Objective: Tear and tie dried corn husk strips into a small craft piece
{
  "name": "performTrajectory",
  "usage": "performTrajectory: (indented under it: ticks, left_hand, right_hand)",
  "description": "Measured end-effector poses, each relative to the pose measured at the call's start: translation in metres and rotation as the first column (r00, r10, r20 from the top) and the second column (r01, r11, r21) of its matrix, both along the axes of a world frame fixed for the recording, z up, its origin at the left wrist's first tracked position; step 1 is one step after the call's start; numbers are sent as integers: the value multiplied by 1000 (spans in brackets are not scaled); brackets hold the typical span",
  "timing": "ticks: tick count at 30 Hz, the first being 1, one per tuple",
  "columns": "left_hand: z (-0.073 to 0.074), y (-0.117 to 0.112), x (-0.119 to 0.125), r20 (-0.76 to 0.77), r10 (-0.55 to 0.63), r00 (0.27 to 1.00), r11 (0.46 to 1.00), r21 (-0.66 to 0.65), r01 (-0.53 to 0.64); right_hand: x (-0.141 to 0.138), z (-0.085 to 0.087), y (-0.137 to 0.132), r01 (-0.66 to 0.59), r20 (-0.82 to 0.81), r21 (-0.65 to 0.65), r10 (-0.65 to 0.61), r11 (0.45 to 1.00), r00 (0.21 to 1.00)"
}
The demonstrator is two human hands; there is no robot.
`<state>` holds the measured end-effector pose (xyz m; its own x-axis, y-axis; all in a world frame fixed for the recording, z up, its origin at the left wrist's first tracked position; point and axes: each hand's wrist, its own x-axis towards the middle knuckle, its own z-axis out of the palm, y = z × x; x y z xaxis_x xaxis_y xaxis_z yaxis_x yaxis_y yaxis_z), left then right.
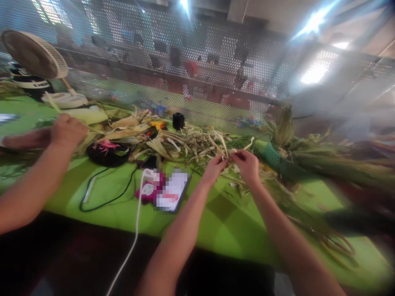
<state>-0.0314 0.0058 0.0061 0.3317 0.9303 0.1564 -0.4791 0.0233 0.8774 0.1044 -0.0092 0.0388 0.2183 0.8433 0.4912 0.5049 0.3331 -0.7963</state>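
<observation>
Above the green table (197, 230), my left hand (215, 167) and my right hand (247, 164) meet fingertip to fingertip. Both are closed in a pinch on a pale strip of dried leaf (221, 142). One curled end rises above the left fingers, and another pale end stands up over the right hand. Fingers hide the place where the strip is gripped. Behind the hands lies a loose heap of dry leaf strips (197, 137). A phone (173, 191) with a lit screen rests on the table left of my left forearm.
A co-worker's hand (68, 130) reaches in from the left near pale leaves. Beside the phone are a magenta power bank (148, 188), a white cable (138, 224) and a black cord (108, 208). A fan (37, 53) stands far left; green leaf bundles (333, 160) lie right, before a perforated screen (148, 53).
</observation>
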Motion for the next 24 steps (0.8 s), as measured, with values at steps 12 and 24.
performTrajectory:
  ticks: [12,24]
  left_hand:
    - [-2,2,4,76,42,996,998,-40,-39]
    - [-4,3,5,78,55,995,998,-20,-53]
  right_hand:
    - [-6,3,0,-30,-67,-26,28,999,997]
    - [-7,6,-1,-19,-57,-49,17,999,998]
